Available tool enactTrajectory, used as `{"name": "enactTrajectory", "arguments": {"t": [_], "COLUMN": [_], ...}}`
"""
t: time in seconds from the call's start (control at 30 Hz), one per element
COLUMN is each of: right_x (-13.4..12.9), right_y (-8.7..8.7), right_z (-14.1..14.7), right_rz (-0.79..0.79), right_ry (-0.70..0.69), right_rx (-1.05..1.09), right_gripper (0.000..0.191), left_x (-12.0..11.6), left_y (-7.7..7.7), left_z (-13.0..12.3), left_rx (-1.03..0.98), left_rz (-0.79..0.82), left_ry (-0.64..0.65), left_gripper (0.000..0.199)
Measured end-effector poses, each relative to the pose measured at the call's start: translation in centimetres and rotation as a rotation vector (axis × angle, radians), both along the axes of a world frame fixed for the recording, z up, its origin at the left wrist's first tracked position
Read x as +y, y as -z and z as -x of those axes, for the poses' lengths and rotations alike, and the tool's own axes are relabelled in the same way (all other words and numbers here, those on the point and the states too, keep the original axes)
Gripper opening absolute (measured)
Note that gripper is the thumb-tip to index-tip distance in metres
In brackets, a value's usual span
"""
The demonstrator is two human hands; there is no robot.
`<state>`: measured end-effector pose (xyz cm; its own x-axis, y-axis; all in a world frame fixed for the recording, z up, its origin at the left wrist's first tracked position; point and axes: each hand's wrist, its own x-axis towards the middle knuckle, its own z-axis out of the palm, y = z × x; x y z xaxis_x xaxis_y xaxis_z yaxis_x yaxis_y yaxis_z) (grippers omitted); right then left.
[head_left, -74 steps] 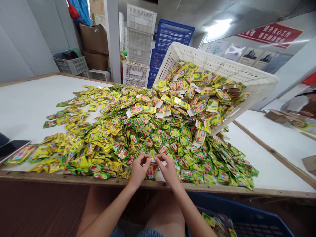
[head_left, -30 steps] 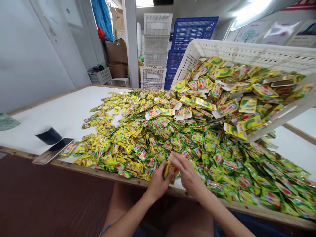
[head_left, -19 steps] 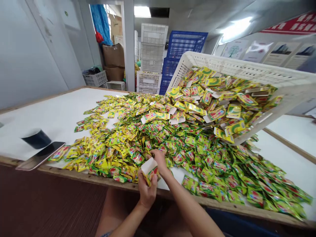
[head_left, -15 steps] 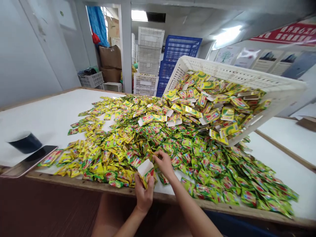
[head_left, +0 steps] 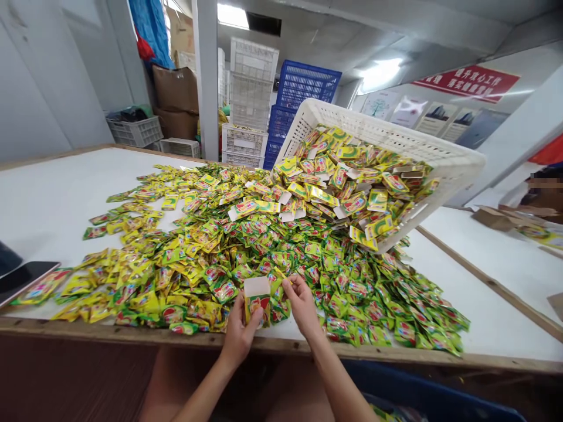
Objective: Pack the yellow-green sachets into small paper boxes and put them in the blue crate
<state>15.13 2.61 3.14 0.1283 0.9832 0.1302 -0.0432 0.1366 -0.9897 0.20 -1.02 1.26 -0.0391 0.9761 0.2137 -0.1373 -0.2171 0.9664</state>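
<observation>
My left hand [head_left: 238, 335] is wrapped round a small yellow and green carton [head_left: 257, 305], its white flap standing up at the top. Just to the right, my right hand [head_left: 303, 306] pinches the edge of a yellow-green sachet [head_left: 280, 274]; the fingers partly cover it. Both hands are over the table's front edge, close to each other. Around them spreads a heap of sachets [head_left: 189, 252], yellower on the left and greener on the right [head_left: 373, 299].
A tilted white plastic basket [head_left: 453, 155] full of cartons leans over the heap. On the left lie a phone [head_left: 26, 281] and a dark cup [head_left: 7, 259]. A wooden strip [head_left: 492, 284] crosses the table at right. Blue crates [head_left: 308, 82] and white crates [head_left: 253, 64] stand behind.
The view has swung to the right, so the table's things sit further left. My left hand has turned the carton more upright; my right hand still pinches beside it.
</observation>
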Motion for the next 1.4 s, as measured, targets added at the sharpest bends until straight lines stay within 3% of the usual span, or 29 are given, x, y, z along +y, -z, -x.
{"name": "enactTrajectory", "arguments": {"t": [0.23, 0.47, 0.57, 0.7, 0.83, 1.03, 1.23, 1.4], "right_x": [-1.1, -1.6, -1.4, -1.1, -0.7, -0.4, -0.4, 0.0], "right_y": [0.4, 0.2, -0.5, -3.4, -6.1, -6.4, -6.7, -7.4], "right_z": [1.4, 1.2, -0.4, -1.6, -1.1, -1.3, -0.6, -0.6], "right_rz": [-0.061, -0.074, -0.081, -0.177, -0.263, -0.230, -0.183, -0.155], "right_ry": [-0.020, -0.182, -0.054, 0.103, -0.046, -0.225, -0.294, -0.353], "right_rx": [-0.091, -0.078, -0.118, -0.246, -0.566, -1.140, -1.263, -1.186], "right_gripper": [0.028, 0.029, 0.027, 0.020, 0.010, 0.011, 0.014, 0.009], "left_x": [0.4, 0.6, 0.8, 1.2, 1.3, 1.2, 1.7, 1.9], "left_y": [0.1, 0.5, 0.6, 0.5, 0.6, 0.9, 2.3, 3.1], "left_z": [-0.1, 0.0, 0.0, -0.1, -0.3, 0.1, 0.0, 0.0], "left_rx": [0.072, 0.058, 0.026, 0.024, 0.027, 0.139, 0.207, 0.129], "left_rz": [0.013, 0.013, 0.042, 0.078, 0.043, 0.006, -0.014, 0.060], "left_ry": [0.026, -0.019, 0.051, 0.193, 0.251, 0.197, 0.204, 0.198], "left_gripper": [0.029, 0.034, 0.037, 0.043, 0.045, 0.040, 0.040, 0.051]}}
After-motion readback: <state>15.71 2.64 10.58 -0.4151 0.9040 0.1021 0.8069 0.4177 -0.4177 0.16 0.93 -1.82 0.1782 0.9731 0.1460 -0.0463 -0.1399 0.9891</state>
